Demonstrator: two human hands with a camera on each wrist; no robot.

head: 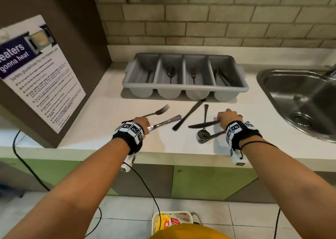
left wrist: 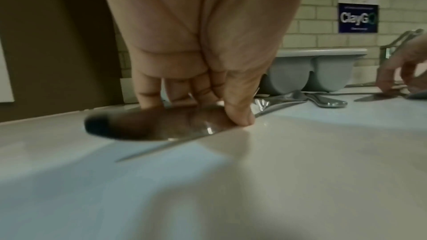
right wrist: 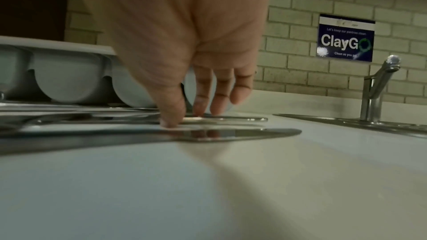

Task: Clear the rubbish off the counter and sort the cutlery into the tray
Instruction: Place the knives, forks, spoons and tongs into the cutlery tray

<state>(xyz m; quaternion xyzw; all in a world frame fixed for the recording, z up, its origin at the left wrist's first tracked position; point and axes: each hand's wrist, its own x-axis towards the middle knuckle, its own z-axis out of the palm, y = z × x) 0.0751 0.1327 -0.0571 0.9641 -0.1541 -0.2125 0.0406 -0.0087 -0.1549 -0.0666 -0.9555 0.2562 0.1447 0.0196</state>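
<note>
Left hand (head: 142,123) pinches a table knife (head: 164,123); right hand (head: 227,116) pinches another knife (head: 203,124). Beyond the right hand, a wall sign (right wrist: 346,38) reads "ClayGo".

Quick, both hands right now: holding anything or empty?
Left hand: pinching a knife that lies on the counter.
Right hand: fingertips on another knife, thumb and fingers either side; not lifted.

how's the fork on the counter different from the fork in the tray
The counter fork lies loose on the worktop, tines pointing up-right, its handle running to the left hand. The tray fork lies lengthwise in the tray's third compartment from the left, untouched. Both are plain metal.
</note>
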